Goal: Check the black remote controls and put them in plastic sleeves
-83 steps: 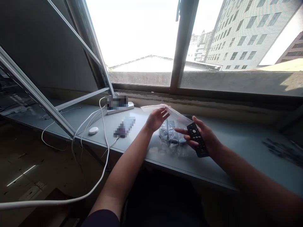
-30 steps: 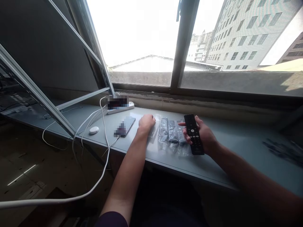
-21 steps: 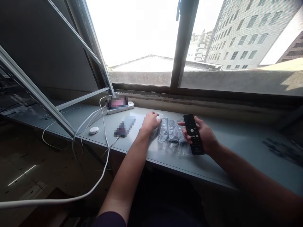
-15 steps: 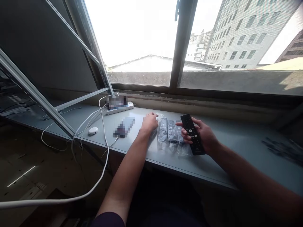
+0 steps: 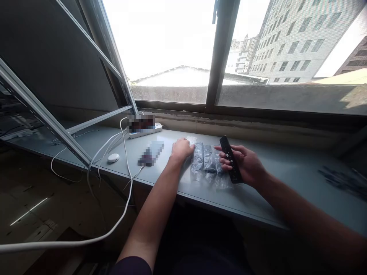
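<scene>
In the head view, the bench [image 5: 275, 162] carries a power strip [image 5: 146, 132] by its back edge, a phone [image 5: 150, 154] between that and the front edge, and bagged remotes [image 5: 209, 157] between left hand [image 5: 182, 149] and right hand [image 5: 249, 164], the rightmost partly hidden. The right fingers clamp a black remote [image 5: 231, 160] above the bench, its long axis slanting, far end leftward toward the back edge. Whether the left's bent fingers grip anything, I cannot tell.
</scene>
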The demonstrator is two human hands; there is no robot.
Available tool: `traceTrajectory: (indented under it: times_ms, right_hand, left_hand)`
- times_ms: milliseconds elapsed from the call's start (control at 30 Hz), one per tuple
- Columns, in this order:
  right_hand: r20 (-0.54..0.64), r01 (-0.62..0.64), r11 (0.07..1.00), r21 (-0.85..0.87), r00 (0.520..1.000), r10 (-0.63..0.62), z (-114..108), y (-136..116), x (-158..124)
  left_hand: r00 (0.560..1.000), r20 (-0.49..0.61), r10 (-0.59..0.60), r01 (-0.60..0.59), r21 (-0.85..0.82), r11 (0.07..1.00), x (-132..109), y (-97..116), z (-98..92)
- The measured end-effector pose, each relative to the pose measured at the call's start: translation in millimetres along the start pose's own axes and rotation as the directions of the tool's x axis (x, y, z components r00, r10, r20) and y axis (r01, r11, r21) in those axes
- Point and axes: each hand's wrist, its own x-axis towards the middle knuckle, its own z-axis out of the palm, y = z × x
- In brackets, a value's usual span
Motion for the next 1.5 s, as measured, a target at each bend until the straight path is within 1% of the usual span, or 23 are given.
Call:
traceTrajectory:
  times_ms: [167, 300, 367, 467, 567, 667, 800, 967, 1033, 1067, 1100, 1133, 1167, 1200, 1233, 1300, 1333, 1400, 1433, 1500]
  right_hand:
    - [-0.041, 0.026, 0.999, 0.041, 0.999, -0.024, 1, 0, 2]
    - [-0.040, 0.051, 0.999, 0.009, 0.998, -0.051, -1, 0, 2]
    - [-0.055, 0.070, 0.997, -0.035, 0.996, -0.072, -1, 0, 2]
    - [-0.079, 0.102, 0.990, -0.097, 0.991, -0.110, 0, 2, 1]
    - [-0.061, 0.085, 0.990, -0.112, 0.994, -0.092, 3, 2, -1]
    - [-0.037, 0.058, 0.990, -0.125, 0.997, -0.063, 6, 2, -2]
    - [-0.014, 0.061, 0.987, -0.146, 0.998, -0.063, 7, 1, -2]
    - [-0.067, 0.052, 0.997, -0.064, 0.996, -0.057, 3, 0, 1]
    - [-0.086, 0.057, 0.997, -0.054, 0.994, -0.061, 3, 0, 1]
    - [-0.088, 0.062, 0.996, -0.059, 0.994, -0.067, 3, 0, 1]
    - [-0.086, 0.069, 0.995, -0.069, 0.993, -0.075, 4, 1, 0]
    - [-0.079, 0.076, 0.994, -0.081, 0.993, -0.083, 4, 1, 0]
    - [-0.066, 0.087, 0.992, -0.095, 0.993, -0.094, 4, 2, 1]
    - [-0.049, 0.102, 0.989, -0.110, 0.993, -0.108, 3, 3, 1]
    - [-0.029, 0.119, 0.985, -0.127, 0.992, -0.123, 2, 5, 3]
    - [0.003, 0.157, 0.972, -0.174, 0.987, -0.159, -1, 8, 6]
    - [0.012, 0.173, 0.964, -0.203, 0.985, -0.174, -3, 10, 9]
    - [0.012, 0.192, 0.946, -0.263, 0.981, -0.196, -8, 12, 13]
    - [0.006, 0.199, 0.936, -0.290, 0.979, -0.206, -10, 13, 14]
    - [-0.008, 0.205, 0.919, -0.335, 0.975, -0.221, -12, 14, 16]
  left_hand:
    - [0.996, 0.087, 0.014, -0.027, 0.159, 0.987, 0, 1, 0.7]
    - [0.995, 0.101, -0.009, -0.013, 0.210, 0.978, -1, 1, 0.1]
    - [0.995, 0.089, -0.045, 0.024, 0.232, 0.972, -1, 1, -1.9]
    - [0.989, 0.065, -0.134, 0.111, 0.282, 0.953, -1, -2, -6.2]
    - [0.975, 0.047, -0.215, 0.189, 0.322, 0.928, 1, -4, -8.8]
    - [0.968, 0.031, -0.249, 0.228, 0.309, 0.923, 2, -4, -8.2]
    - [0.964, 0.011, -0.265, 0.253, 0.254, 0.933, 1, -2, -6.9]
    - [0.956, -0.035, -0.290, 0.290, 0.220, 0.931, -4, 3, -9.8]
    - [0.967, -0.092, -0.239, 0.252, 0.170, 0.953, -7, 9, -10.8]
    - [0.974, -0.139, -0.177, 0.193, 0.108, 0.975, -8, 13, -10.7]
    - [0.977, -0.191, -0.092, 0.098, 0.023, 0.995, -9, 18, -10.1]
    - [0.971, -0.241, 0.008, -0.027, -0.078, 0.997, -11, 23, -9.0]
    - [0.956, -0.277, 0.100, -0.155, -0.186, 0.970, -13, 29, -7.3]
    - [0.941, -0.294, 0.169, -0.257, -0.297, 0.920, -15, 36, -5.0]
    - [0.930, -0.295, 0.220, -0.328, -0.395, 0.858, -17, 43, -2.1]
    - [0.904, -0.261, 0.338, -0.427, -0.512, 0.746, -23, 55, 4.3]
    - [0.891, -0.247, 0.381, -0.452, -0.560, 0.694, -26, 60, 7.6]
    - [0.887, -0.210, 0.410, -0.438, -0.662, 0.608, -31, 67, 13.0]
    - [0.893, -0.184, 0.411, -0.414, -0.693, 0.590, -33, 69, 14.9]
    - [0.896, -0.132, 0.425, -0.387, -0.703, 0.597, -34, 71, 16.9]
